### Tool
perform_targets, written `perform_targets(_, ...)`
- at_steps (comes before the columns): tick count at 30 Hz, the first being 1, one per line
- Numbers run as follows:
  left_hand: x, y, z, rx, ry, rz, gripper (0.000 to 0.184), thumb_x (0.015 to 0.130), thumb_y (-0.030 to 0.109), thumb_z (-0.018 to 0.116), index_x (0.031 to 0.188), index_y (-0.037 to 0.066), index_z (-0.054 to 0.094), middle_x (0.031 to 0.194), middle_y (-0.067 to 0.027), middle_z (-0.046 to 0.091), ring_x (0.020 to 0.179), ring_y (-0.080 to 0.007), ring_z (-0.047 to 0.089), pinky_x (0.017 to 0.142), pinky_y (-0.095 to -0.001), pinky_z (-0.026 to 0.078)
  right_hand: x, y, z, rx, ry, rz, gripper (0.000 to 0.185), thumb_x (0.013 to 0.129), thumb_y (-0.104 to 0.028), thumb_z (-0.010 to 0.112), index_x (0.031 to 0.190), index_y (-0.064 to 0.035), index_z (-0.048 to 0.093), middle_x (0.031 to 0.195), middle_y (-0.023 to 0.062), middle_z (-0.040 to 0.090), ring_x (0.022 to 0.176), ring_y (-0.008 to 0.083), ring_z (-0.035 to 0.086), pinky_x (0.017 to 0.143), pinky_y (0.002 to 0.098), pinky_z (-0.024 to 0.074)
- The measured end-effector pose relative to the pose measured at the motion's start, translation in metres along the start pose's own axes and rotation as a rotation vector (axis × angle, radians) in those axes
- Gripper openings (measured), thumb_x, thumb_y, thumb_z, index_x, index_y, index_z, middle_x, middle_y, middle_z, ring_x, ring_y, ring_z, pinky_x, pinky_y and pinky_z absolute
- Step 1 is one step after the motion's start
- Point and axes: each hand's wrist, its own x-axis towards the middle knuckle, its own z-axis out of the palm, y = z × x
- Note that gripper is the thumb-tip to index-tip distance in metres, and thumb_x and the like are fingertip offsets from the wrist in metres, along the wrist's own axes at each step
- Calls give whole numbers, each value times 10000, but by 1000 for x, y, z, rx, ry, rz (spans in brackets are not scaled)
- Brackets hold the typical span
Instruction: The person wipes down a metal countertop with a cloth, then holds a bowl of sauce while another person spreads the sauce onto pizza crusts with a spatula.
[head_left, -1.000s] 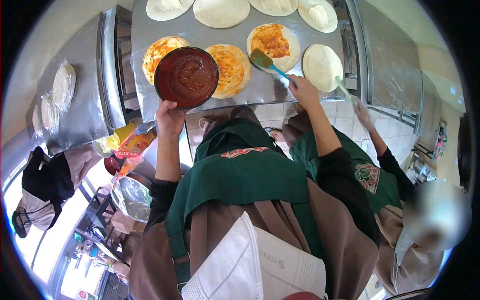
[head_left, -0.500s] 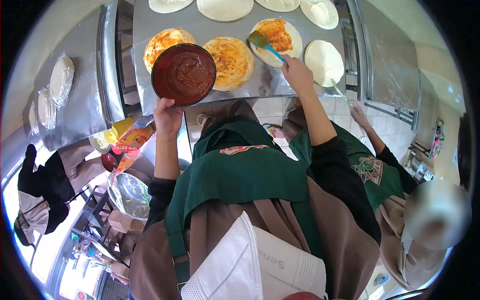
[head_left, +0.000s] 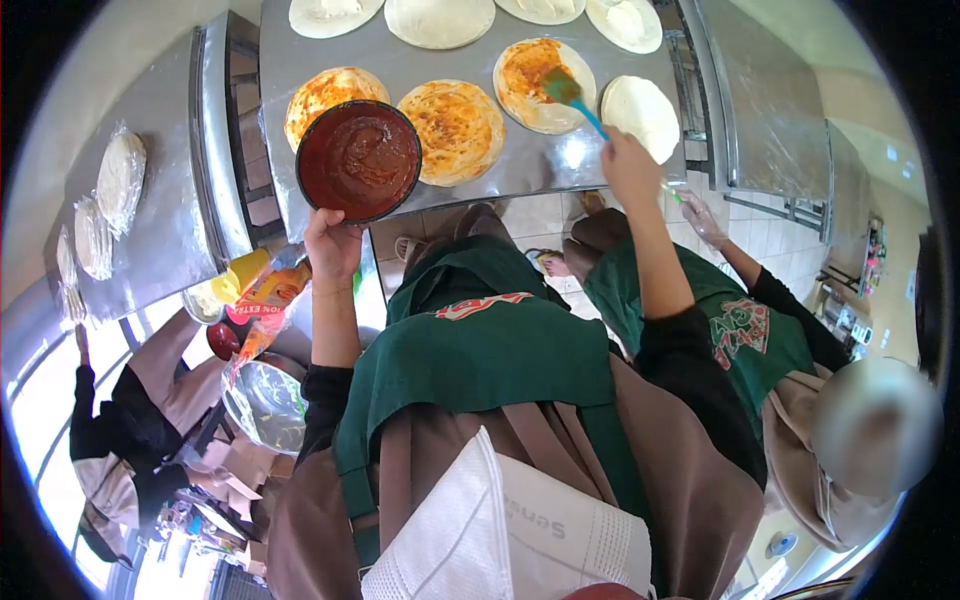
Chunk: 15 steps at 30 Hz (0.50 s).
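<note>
My left hand [head_left: 332, 245] grips the rim of a dark bowl [head_left: 360, 160] of thick red sauce, tilted towards me over the table's near edge. In my right hand [head_left: 632, 168] is the blue handle of a spatula [head_left: 590, 117]. Its sauce-stained head lies over a flat dough round [head_left: 522, 88] with orange-red sauce on its left and upper part. Left of that is a sauce-smeared round [head_left: 452, 134]. Another smeared round [head_left: 325, 92] is partly hidden behind the bowl. To the right sits a pale round [head_left: 640, 115] with white spread.
Several pale rounds [head_left: 440, 18] line the far side of the metal table [head_left: 420, 62]. A co-worker's gloved hand [head_left: 704, 215] holds a green-handled tool at right. Wrapped rounds [head_left: 122, 170] lie on the left table. A metal bowl [head_left: 262, 400] stands below, and another person is at far left.
My right hand and the spatula have moved right across the round, and sauce now shows further left on it. The co-worker's hand has drawn back from the pale round.
</note>
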Motion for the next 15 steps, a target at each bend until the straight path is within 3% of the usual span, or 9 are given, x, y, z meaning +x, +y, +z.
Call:
perform_targets(7,-2,0,5,22,-20,-15,496,726,86,481,1222,80,470,1206,-75,556,1053,-241,569,824,-429,491,45,-8,52,43,-36,-87,286,848,-196,518,1127,-166,574,875,104,597,756,310,635,629,445,517)
perform_targets(12,-2,0,12,30,7,-9,494,725,97,487,1218,73,477,1197,-80,565,1047,-242,578,837,-437,492,59,38,53,-60,-16,36,243,861,-200,501,1082,-137,577,837,126,602,743,324,634,631,451,514)
perform_targets(15,3,-4,5,18,-11,-17,557,693,105,500,1246,44,487,1251,-104,550,1123,-286,542,939,-480,442,40,50,52,-41,-95,95,241,861,-198,502,1072,-114,581,855,154,621,766,344,631,650,471,505)
